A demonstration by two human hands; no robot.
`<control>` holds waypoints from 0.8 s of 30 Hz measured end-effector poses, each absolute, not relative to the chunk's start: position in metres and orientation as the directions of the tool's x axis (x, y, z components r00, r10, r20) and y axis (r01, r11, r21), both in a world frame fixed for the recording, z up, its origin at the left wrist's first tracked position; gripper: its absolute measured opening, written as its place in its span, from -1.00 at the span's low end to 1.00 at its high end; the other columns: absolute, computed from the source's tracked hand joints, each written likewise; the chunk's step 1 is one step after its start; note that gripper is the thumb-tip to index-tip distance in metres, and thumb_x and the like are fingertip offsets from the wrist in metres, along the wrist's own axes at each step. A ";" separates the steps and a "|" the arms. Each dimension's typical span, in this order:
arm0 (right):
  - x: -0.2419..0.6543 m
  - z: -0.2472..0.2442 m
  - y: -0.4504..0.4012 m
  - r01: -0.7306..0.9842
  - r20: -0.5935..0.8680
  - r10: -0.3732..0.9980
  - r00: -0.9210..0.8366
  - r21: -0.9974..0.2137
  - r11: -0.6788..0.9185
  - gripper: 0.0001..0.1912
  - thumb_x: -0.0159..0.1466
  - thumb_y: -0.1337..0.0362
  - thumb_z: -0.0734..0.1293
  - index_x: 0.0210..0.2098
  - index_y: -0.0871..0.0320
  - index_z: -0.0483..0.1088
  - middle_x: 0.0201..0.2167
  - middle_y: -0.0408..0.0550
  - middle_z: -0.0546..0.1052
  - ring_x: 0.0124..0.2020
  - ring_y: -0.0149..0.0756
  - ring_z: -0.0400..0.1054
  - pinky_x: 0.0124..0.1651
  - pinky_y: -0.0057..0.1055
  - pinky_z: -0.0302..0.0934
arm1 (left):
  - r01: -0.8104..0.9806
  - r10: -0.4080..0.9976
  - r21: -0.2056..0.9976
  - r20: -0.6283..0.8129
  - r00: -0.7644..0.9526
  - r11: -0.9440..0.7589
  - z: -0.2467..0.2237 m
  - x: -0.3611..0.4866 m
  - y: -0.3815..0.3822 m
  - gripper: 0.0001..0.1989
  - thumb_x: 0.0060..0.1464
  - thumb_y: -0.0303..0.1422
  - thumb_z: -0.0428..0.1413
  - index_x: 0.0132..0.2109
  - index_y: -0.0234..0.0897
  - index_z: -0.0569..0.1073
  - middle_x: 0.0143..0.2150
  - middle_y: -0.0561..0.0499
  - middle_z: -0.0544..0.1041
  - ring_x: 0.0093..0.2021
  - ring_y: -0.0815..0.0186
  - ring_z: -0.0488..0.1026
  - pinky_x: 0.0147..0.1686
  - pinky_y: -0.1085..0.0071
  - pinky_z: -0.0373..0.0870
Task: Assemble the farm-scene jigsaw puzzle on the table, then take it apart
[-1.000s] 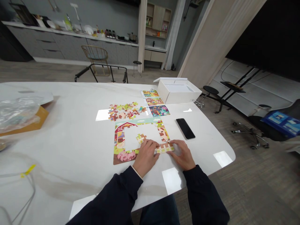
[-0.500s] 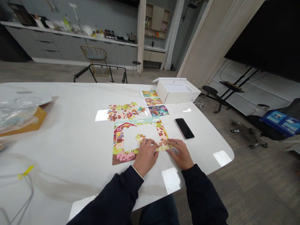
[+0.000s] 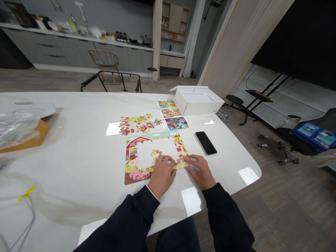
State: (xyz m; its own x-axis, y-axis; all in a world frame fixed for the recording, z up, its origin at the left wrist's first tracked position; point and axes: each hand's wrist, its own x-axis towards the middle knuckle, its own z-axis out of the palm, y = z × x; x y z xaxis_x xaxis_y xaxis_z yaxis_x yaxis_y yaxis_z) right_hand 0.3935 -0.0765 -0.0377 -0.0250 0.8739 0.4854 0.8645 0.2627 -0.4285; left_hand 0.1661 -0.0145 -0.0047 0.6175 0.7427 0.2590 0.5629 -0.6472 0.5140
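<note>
A farm-picture jigsaw frame [image 3: 139,175] lies on the white table, its border joined around a bare middle. A few joined pieces [image 3: 155,153] rest inside it. My left hand [image 3: 163,172] lies over the lower edge, its fingers bent and their tips on the pieces at the lower right. Across from it, my right hand [image 3: 201,171] has its thumb and fingertips on the puzzle's lower right corner [image 3: 181,162], pressing a piece there. Loose pieces [image 3: 133,124] are spread behind the frame.
A black phone [image 3: 206,143] lies to the right. Behind are picture cards [image 3: 176,123] and an open white box [image 3: 196,101]. At the left are a plastic bag on a yellow-brown envelope [image 3: 39,136] and a cable with a yellow tag [image 3: 27,192].
The view has shifted slightly. My right hand's fingers have moved a little closer over the corner pieces; my left hand stays in nearly the same place.
</note>
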 end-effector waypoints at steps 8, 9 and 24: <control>0.394 -0.038 -0.077 0.886 0.473 0.880 -0.038 -0.391 0.249 -0.68 0.36 0.19 0.39 0.10 -0.04 0.52 0.05 0.06 0.52 0.08 -0.01 0.41 0.14 0.04 0.34 | 0.561 0.740 0.515 0.256 0.621 -0.648 -0.003 0.166 -0.016 -0.78 0.24 -0.46 0.14 -0.01 -0.16 0.56 0.00 -0.09 0.46 0.11 0.03 0.32 0.16 -0.04 0.34; 0.394 -0.039 -0.077 0.889 0.468 0.883 -0.042 -0.386 0.247 -0.68 0.36 0.19 0.39 0.10 -0.04 0.52 0.05 0.06 0.52 0.08 -0.01 0.41 0.13 0.04 0.34 | 0.562 0.741 0.515 0.251 0.623 -0.647 -0.003 0.166 -0.016 -0.78 0.24 -0.46 0.14 0.00 -0.16 0.56 0.01 -0.09 0.46 0.11 0.03 0.31 0.16 -0.04 0.34; 0.392 -0.034 -0.078 0.868 0.464 0.886 -0.008 -0.437 0.237 -0.62 0.32 0.21 0.41 0.12 0.00 0.47 0.04 0.06 0.55 0.08 0.01 0.42 0.14 0.04 0.33 | 0.551 0.769 0.569 0.263 0.582 -0.611 -0.005 0.163 -0.016 -0.65 0.17 -0.51 0.19 0.08 -0.21 0.39 0.01 -0.07 0.48 0.12 0.04 0.31 0.19 0.00 0.33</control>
